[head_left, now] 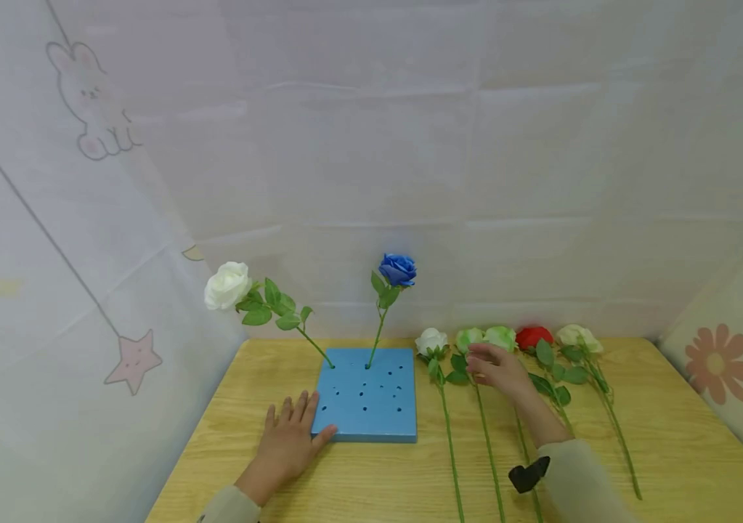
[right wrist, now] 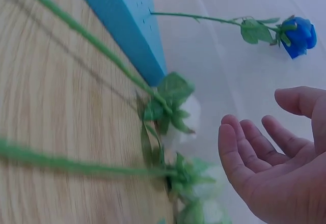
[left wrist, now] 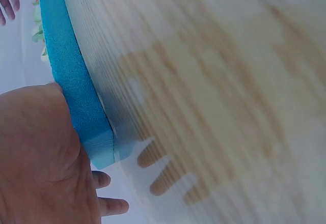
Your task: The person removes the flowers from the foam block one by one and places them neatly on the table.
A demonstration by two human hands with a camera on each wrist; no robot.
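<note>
Left hand (head_left: 287,442): fingers straight, touching block (head_left: 380,423) near left;
Right hand (head_left: 500,370): thumb and fingers apart, near green roses (head_left: 500,337);
Block: we see white rose (head_left: 227,286) left, blue rose (head_left: 398,270) right.

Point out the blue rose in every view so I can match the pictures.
Head: the blue rose is just right of centre, its stem in the blue block.
Left wrist: not in it.
Right wrist: the blue rose is at upper right.
Shared landmark: the blue block, below centre in head, at left in left wrist, upper left in right wrist.
</note>
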